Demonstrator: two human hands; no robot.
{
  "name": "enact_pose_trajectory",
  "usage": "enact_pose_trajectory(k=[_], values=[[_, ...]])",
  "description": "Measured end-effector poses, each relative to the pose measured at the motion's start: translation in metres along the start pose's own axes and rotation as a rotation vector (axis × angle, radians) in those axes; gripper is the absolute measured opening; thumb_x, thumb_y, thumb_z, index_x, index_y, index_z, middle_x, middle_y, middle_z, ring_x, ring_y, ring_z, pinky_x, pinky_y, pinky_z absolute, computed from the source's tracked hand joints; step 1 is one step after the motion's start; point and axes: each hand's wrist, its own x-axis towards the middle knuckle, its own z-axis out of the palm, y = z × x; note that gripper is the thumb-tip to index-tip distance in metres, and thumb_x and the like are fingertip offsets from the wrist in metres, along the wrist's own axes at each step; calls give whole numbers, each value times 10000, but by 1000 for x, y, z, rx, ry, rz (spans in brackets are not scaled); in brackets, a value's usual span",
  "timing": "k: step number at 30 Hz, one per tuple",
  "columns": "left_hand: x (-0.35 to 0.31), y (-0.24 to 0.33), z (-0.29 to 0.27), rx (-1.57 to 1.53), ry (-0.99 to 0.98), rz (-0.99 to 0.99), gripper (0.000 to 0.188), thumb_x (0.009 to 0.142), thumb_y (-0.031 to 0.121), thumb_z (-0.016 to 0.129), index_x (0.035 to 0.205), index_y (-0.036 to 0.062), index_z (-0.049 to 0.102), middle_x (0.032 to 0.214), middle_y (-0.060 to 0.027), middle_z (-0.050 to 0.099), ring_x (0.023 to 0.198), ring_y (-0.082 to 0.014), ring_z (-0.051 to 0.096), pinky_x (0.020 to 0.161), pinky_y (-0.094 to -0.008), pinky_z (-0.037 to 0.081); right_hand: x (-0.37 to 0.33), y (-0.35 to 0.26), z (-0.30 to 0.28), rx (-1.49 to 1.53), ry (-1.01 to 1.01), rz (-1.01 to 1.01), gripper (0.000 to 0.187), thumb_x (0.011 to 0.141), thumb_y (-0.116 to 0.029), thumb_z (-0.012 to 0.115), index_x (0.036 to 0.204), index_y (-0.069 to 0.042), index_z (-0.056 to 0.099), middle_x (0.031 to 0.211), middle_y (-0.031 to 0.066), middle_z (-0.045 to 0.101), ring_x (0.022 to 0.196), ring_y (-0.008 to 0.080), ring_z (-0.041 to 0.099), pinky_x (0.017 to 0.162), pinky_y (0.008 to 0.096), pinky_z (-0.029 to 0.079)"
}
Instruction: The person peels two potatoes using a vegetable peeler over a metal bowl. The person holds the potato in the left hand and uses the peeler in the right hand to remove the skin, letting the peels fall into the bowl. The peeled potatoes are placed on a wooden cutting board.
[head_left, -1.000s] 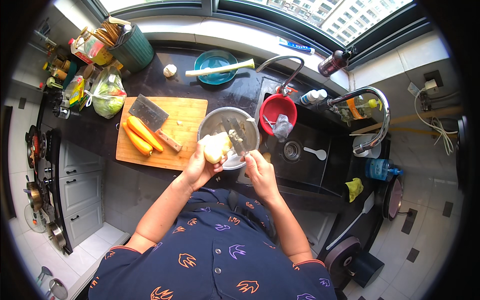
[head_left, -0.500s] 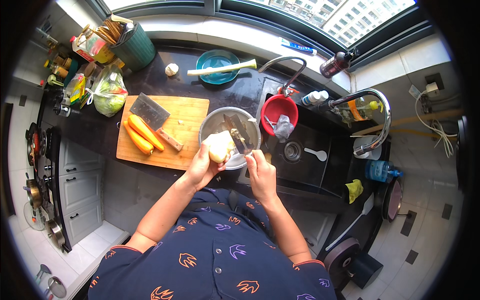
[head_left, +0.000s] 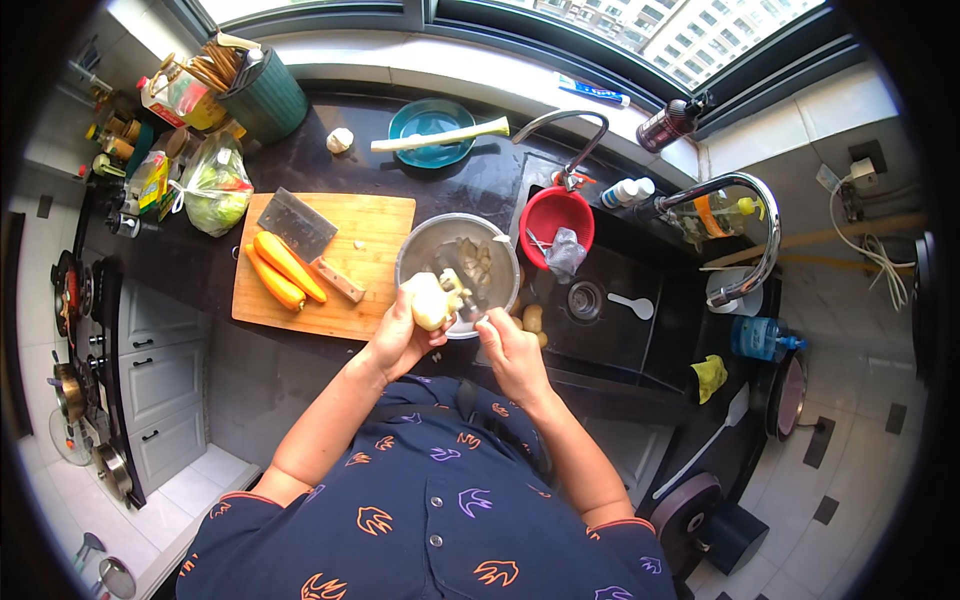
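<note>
1. A pale, peeled potato [head_left: 428, 303] is held in the left hand [head_left: 400, 338], the fingers curled around its lower and left sides; it is positioned over the near left rim of a grey bowl [head_left: 408, 245].
2. A dark flat-bladed tool [head_left: 474, 293] is gripped by the fingers of the right hand [head_left: 515, 350], its handle mostly covered; the blade is angled over the bowl, near the potato (outline smeared by motion, so contact cannot be told).
3. Peelings [head_left: 474, 258] are gathered inside the bowl.
4. Several unpeeled potatoes [head_left: 532, 318] are partly screened by the right hand, just right of the bowl.
5. To the left, a wooden cutting board [head_left: 385, 222] is laid on the dark surface [head_left: 335, 178]; a cleaver [head_left: 297, 226] and two orange carrots [head_left: 289, 266] are lying on it, one carrot close against the other.
6. Beyond the board, a garlic bulb [head_left: 340, 140] is set left of a teal plate [head_left: 425, 115], across which a long pale stalk [head_left: 445, 136] is laid.
7. In the sink [head_left: 610, 350], a white spoon [head_left: 630, 306] is seen near the drain; a grey plastic bag [head_left: 566, 256] is draped at a red basin [head_left: 550, 205].
</note>
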Motion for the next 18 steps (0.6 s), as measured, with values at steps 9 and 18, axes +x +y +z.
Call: enact_pose_trajectory(k=[9, 18], values=[[-2, 1, -4, 68, 20, 72, 589, 993, 635, 389, 1269, 123, 484, 1036, -24, 597, 789, -114, 543, 610, -247, 438, 4, -10, -5, 66, -170, 183, 236, 1036, -272, 526, 1090, -45, 563, 693, 108, 592, 603, 196, 610, 600, 334, 486], [2, -10, -1, 166, 3, 278, 647, 951, 666, 439, 1295, 118, 454, 1056, -37, 585, 835, -132, 569, 648, -270, 465, 4, -3, -5, 120, -148, 232, 237, 1035, -270, 525, 1064, -41, 579, 652, 90, 577, 582, 178, 585, 574, 335, 471]])
